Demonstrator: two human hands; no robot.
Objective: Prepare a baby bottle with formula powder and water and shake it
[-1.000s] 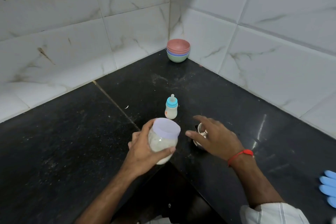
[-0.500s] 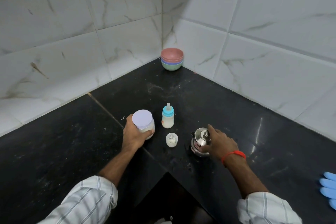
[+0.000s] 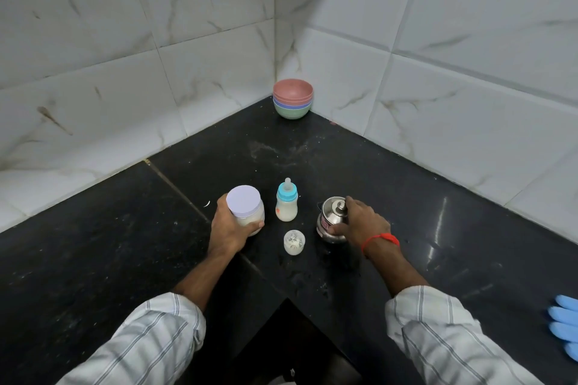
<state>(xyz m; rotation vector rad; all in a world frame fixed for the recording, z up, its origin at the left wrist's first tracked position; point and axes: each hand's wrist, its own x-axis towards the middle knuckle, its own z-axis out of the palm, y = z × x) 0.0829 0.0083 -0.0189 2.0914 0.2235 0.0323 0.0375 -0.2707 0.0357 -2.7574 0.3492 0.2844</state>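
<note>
Change since earlier frames: the formula jar (image 3: 247,209), held up over the counter a second ago, now stands on the counter (image 3: 103,253); the right hand (image 3: 359,222) has closed on the kettle (image 3: 332,218).
Head view, left hand (image 3: 230,225): fingers and thumb curled round the side of the formula jar.
Head view, right hand: wrapped round the kettle body, thumb low on its side; red thread on the wrist.
Formula jar: clear, lilac lid on, whitish powder inside; left of the baby bottle, just beside it.
Baby bottle (image 3: 286,205): upright near the counter's inner front corner, blue collar and teat fitted, white contents in the lower part.
Bottle cap (image 3: 294,242): clear dome, on the counter in front of the bottle, between the two hands; contents cannot be told.
Kettle: small steel vessel with knobbed lid on, right of the bottle.
Stacked bowls (image 3: 292,98): pink on top, then blue and green, in the counter's far corner against the tiled walls.
Blue glove (image 3: 564,327): at the counter's right edge.
</note>
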